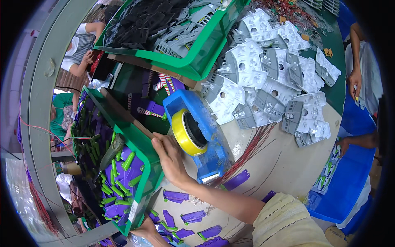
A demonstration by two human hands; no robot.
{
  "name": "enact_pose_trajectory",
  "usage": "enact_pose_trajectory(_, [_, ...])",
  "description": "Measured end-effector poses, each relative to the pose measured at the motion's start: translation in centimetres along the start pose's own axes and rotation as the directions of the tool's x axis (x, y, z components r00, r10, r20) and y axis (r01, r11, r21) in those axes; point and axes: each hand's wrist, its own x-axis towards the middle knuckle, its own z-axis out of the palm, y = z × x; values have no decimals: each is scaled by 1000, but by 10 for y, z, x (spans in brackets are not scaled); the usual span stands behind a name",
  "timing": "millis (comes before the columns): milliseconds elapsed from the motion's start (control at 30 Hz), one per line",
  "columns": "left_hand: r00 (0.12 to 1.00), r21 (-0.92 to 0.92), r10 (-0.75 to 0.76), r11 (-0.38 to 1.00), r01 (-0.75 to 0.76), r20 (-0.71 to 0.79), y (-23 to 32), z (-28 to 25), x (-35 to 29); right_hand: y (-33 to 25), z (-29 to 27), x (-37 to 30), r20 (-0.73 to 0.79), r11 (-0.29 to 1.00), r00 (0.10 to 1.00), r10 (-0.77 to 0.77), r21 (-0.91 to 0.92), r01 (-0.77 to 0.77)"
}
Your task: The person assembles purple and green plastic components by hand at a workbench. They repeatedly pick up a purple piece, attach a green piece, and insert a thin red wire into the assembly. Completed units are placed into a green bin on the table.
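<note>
A green bin [155,175] stands tilted at the left, filled with purple plastic parts with bright green pieces and dark parts. My right hand [170,160] grips its side nearest the tape dispenser, with part of the fingers hidden. At the bin's lower corner my left hand [149,232] holds the edge, its fingertips partly out of sight. Just right of my right hand is a blue tape dispenser [220,152] with a roll of yellow tape [179,131]. Loose purple parts [193,216] with green ends lie on the table below my right forearm.
A larger green bin [201,61] of black and grey parts sits at the top. White and grey moulded panels [247,61] are piled at the upper right beside red wires [251,150]. Another person's hand [354,82] and a blue tub [345,193] are at the right.
</note>
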Motion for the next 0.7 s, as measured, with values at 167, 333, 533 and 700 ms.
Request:
enact_pose_trajectory(167, [987,-4,21,1000,-20,161,-5,-22,11,6,-6,9,45,998,998,-42,-40,44])
enact_pose_trajectory(333, [936,-39,57,998,-47,347,-12,-31,14,9,-7,14,109,995,990,-86,-37,91])
enact_pose_trajectory(533, [960,-81,68,996,-48,271,-19,-19,9,17,-7,17,141,990,983,-116,-67,126])
enact_pose_trajectory(700, [946,-83,54,996,-29,319,-22,-19,17,37,1,32,80,994,992,-94,71,88])
